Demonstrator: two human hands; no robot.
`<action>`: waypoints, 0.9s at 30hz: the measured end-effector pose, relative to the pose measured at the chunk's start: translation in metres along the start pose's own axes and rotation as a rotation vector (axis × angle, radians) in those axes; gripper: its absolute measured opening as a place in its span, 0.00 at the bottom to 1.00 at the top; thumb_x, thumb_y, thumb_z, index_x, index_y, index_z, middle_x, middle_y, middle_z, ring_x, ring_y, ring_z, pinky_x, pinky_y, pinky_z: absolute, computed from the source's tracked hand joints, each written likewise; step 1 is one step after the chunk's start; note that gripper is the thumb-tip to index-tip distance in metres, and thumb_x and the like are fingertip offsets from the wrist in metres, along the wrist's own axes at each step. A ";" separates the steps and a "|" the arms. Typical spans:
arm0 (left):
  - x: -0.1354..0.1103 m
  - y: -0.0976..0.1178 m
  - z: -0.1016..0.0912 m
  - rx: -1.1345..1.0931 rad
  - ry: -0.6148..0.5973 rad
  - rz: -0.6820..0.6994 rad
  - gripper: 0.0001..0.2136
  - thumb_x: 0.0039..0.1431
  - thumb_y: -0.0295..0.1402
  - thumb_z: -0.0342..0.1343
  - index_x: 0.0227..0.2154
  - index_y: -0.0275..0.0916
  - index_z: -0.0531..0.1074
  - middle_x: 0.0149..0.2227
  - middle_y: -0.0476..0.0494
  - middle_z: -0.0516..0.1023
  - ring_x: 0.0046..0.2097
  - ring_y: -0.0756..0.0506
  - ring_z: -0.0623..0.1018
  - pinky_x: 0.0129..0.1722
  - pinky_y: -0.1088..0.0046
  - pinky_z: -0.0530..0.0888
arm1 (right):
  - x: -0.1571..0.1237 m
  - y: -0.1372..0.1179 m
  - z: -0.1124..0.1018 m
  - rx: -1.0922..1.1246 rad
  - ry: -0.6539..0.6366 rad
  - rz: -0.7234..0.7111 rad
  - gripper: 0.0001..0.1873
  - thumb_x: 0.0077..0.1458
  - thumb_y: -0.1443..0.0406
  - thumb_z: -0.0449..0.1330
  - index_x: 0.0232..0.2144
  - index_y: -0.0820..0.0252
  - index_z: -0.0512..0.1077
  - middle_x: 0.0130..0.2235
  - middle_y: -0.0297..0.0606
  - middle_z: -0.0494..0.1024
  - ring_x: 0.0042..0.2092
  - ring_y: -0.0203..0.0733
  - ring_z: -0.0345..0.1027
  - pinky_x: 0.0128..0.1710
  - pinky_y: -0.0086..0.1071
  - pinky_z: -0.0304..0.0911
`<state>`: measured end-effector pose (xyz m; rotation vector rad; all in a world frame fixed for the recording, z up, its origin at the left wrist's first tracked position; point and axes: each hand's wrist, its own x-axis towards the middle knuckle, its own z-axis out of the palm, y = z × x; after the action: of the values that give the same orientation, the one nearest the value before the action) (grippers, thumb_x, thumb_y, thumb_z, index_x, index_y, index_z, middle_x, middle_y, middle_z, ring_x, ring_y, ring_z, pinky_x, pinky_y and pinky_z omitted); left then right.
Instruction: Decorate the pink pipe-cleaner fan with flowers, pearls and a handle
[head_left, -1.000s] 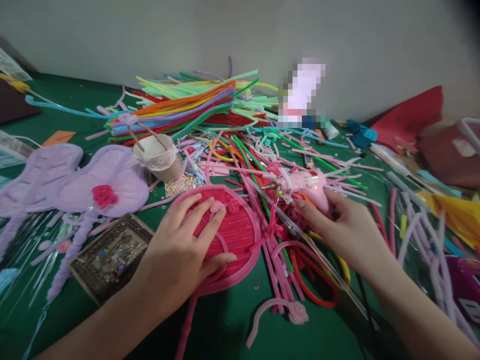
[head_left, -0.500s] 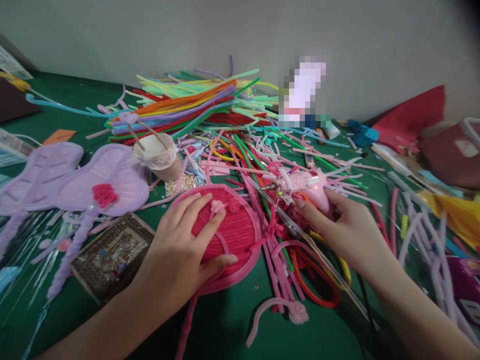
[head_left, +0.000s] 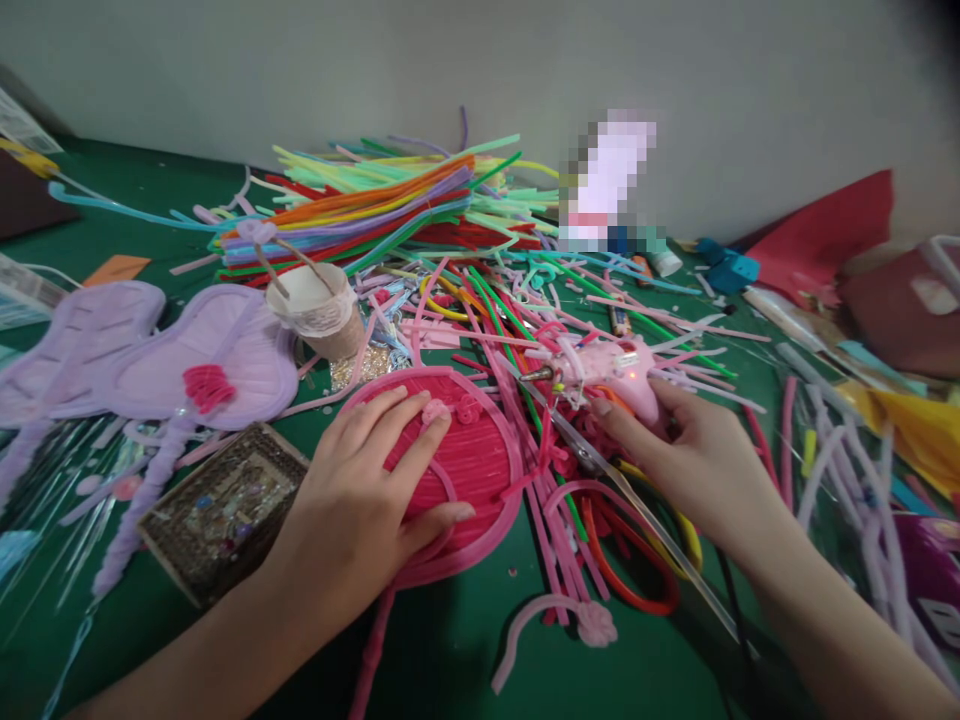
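My left hand (head_left: 360, 500) lies flat with fingers spread on a round pink disc (head_left: 480, 455) made of coiled pipe cleaners, which rests on the green table (head_left: 450, 650). Two small pink rosettes (head_left: 450, 410) sit on the disc near my fingertips. My right hand (head_left: 690, 460) is wrapped around the grip of a pink glue gun (head_left: 600, 370), whose metal nozzle points left toward the disc. A small red light glows on the gun.
A big heap of coloured pipe cleaners (head_left: 390, 210) covers the back of the table. A paper cup (head_left: 319, 310), lilac wing shapes (head_left: 150, 360), a glittery box (head_left: 225, 510), a curled pink stem with a flower (head_left: 585, 620) and red felt (head_left: 825, 240) lie around.
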<state>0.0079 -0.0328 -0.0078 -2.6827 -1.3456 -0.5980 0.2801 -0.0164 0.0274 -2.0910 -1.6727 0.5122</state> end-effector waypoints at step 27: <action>0.005 -0.010 -0.006 -0.047 0.122 -0.064 0.20 0.63 0.45 0.56 0.50 0.36 0.74 0.48 0.32 0.72 0.50 0.32 0.71 0.49 0.45 0.72 | 0.030 0.018 -0.021 -0.255 0.125 0.106 0.24 0.51 0.45 0.55 0.19 0.53 0.53 0.17 0.28 0.56 0.21 0.36 0.50 0.24 0.33 0.47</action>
<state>0.0006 -0.0240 -0.0009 -2.5988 -1.4065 -0.7954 0.3119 0.0075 0.0348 -2.3484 -1.6338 0.2014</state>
